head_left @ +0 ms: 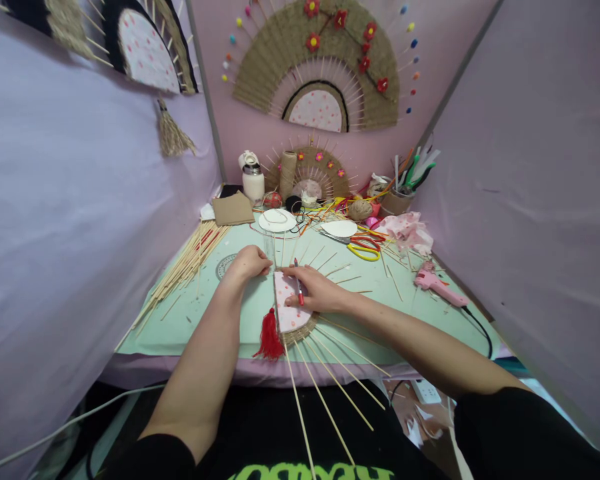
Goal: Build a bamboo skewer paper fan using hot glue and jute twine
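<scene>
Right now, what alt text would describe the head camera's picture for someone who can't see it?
A person's left hand is by a clear ruler and the right hand, holding a pen, rests on a spotted fan of thin sticks on a green table. A red tassel lies beside the fan; a flowered fan hangs behind.

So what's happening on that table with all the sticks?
Someone is handling a half-round fan with thin sticks spreading from it. The right hand rests on it, holding a red pen. The left hand is beside the fan's straight edge, close to a clear ruler. A red tassel lies by that edge. The pink glue gun and scissors lie apart on the table.
</scene>
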